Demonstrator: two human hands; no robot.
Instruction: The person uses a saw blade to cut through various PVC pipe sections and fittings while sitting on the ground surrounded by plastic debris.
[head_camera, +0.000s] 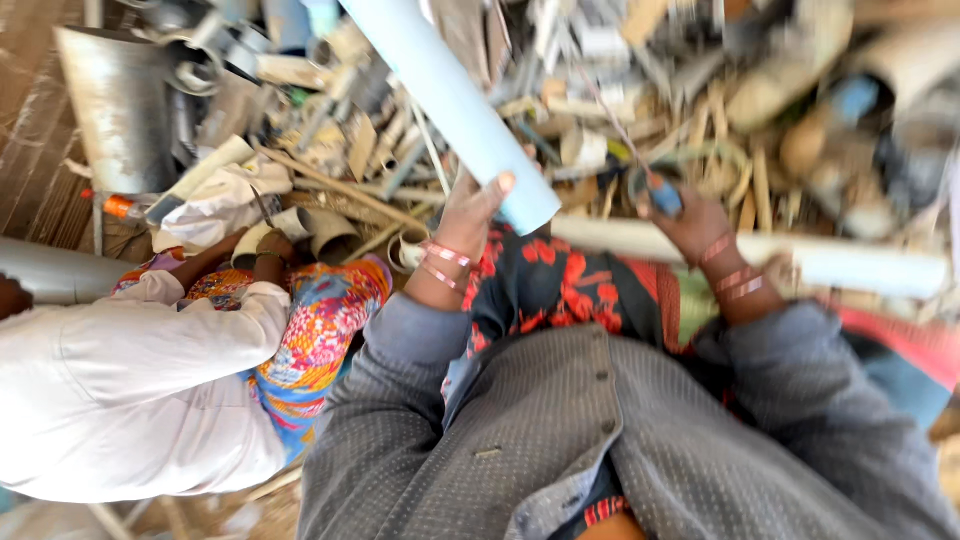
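My left hand (470, 208) grips the lower end of a long pale blue plastic pipe (450, 100) that slants up and away to the left. In my right hand (695, 222) is a small tool with a blue handle (663, 193), held just above a white pipe (800, 255) that lies across my lap. Both wrists wear pink bangles. I sit in a grey jacket over red-and-black patterned cloth. The picture is blurred.
A heap of scrap pipe offcuts, fittings and sticks (620, 110) fills the ground ahead. At the left sits another person in a white shirt (130, 390) and bright floral cloth, hands on a short pipe piece (290, 228). A grey metal sheet (120, 100) stands far left.
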